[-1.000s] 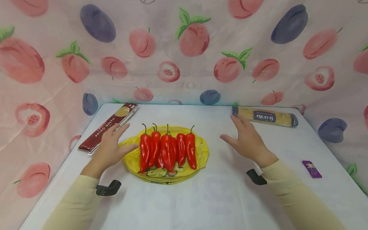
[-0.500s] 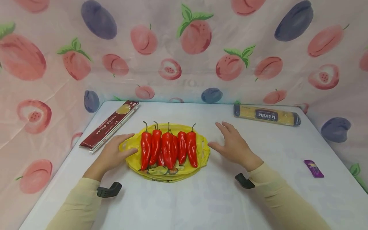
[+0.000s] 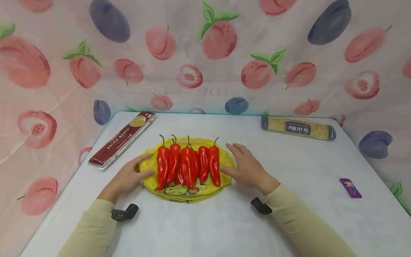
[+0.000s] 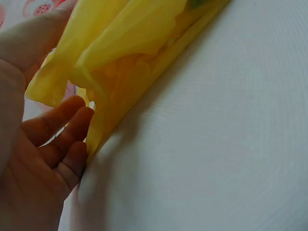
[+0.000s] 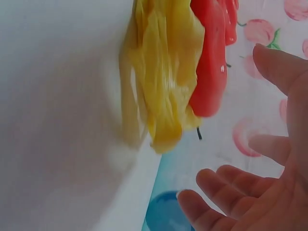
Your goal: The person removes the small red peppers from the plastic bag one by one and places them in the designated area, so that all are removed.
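- A person's two cream fabric sleeves [image 3: 305, 219] reached in from the near side of the white table [image 3: 199, 232], a small black plastic device [image 3: 126, 213] at each wrist.
- The left hand [image 3: 130, 175] was at the left end of the bag; its grip was relaxed, the fingertips touching the plastic without clasping it.
- The right hand [image 3: 248, 167] was at the opposite end, its grip released, fingers spread and, in its wrist view, apart from the bag.
- Between them a flattened yellow plastic bag [image 3: 194, 197] lay a little left of the table's middle.
- Several glossy red, long tapering peppers [image 3: 187, 165] lay side by side on it, dark stems towards the far edge.
- A small purple rectangular sachet [image 3: 350, 188] lay near the right edge.
- A long burgundy spaghetti packet [image 3: 123, 139] slanted along the left edge towards the far left corner.
- A long, clear-wrapped yellow pasta packet [image 3: 298, 128] with a dark blue label lay near the far right corner.
- Pale pink fruit-printed cloth [image 3: 212, 84] rose behind the far edge.
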Action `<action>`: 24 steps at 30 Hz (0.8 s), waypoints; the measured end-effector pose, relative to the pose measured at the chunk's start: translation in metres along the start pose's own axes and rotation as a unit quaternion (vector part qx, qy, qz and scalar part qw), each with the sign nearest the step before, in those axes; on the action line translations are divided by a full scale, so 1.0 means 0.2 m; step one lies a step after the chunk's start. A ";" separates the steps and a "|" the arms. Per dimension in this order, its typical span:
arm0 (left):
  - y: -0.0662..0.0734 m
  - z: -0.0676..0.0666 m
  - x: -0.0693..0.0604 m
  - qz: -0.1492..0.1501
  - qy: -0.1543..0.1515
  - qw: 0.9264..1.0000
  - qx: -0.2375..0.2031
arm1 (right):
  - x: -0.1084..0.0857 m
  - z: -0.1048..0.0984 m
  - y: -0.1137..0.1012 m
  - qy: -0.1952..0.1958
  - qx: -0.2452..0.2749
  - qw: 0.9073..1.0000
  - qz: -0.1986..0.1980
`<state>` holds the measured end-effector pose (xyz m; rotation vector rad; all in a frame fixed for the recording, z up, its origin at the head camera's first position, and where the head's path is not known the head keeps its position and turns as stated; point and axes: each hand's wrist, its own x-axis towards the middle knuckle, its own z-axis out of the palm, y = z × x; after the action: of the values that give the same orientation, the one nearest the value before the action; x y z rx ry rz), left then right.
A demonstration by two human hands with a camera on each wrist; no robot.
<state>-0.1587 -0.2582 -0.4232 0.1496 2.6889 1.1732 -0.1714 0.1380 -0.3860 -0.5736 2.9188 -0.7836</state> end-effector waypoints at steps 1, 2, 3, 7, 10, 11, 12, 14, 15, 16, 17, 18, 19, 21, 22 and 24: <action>0.00 0.00 0.00 -0.002 -0.002 1.000 -0.004 | 0.00 0.01 -0.01 -0.005 0.007 1.000 0.000; 0.00 0.01 0.00 -0.004 -0.004 1.000 -0.007 | 0.01 0.02 -0.01 -0.011 0.013 1.000 0.001; 0.00 0.01 0.01 -0.006 -0.005 1.000 -0.010 | 0.01 0.03 -0.02 -0.018 0.022 1.000 0.002; -0.01 0.01 0.01 -0.017 -0.009 1.000 -0.021 | 0.03 0.07 -0.05 -0.044 0.057 0.997 0.003; -0.02 0.02 0.01 -0.021 -0.010 0.999 -0.029 | 0.04 0.09 -0.07 -0.055 0.075 0.996 0.006; -0.02 0.02 0.01 -0.023 -0.009 0.999 -0.033 | 0.04 0.09 -0.07 -0.058 0.078 0.995 0.007; -0.03 0.02 0.01 -0.023 -0.009 0.999 -0.038 | 0.04 0.10 -0.08 -0.059 0.080 0.995 0.010; -0.03 0.03 0.02 -0.022 -0.009 0.999 -0.046 | 0.05 0.11 -0.09 -0.061 0.082 0.995 0.018; -0.03 0.03 0.02 -0.022 -0.009 0.998 -0.053 | 0.06 0.12 -0.09 -0.062 0.082 0.994 0.023; -0.03 0.03 0.02 -0.023 -0.008 0.998 -0.058 | 0.06 0.13 -0.09 -0.063 0.081 0.994 0.027; -0.04 0.03 0.03 -0.023 -0.009 0.998 -0.063 | 0.06 0.13 -0.09 -0.065 0.078 0.994 0.032; -0.04 0.03 0.03 -0.024 -0.009 0.997 -0.069 | 0.07 0.14 -0.09 -0.068 0.077 0.994 0.037; -0.04 0.03 0.02 -0.024 -0.011 0.997 -0.074 | 0.07 0.14 -0.09 -0.071 0.076 0.994 0.042; -0.04 0.03 0.02 -0.025 -0.013 0.996 -0.083 | 0.08 0.15 -0.09 -0.077 0.075 0.993 0.049; -0.04 0.03 0.02 -0.024 -0.015 0.996 -0.086 | 0.09 0.15 -0.09 -0.081 0.075 0.993 0.052; -0.03 0.01 0.02 -0.017 -0.023 0.996 -0.086 | 0.10 0.16 -0.09 -0.087 0.077 0.992 0.057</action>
<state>-0.1623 -0.2597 -0.4304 0.1031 2.5266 1.3676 -0.1786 0.1015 -0.4044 -0.4347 2.6765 -0.8859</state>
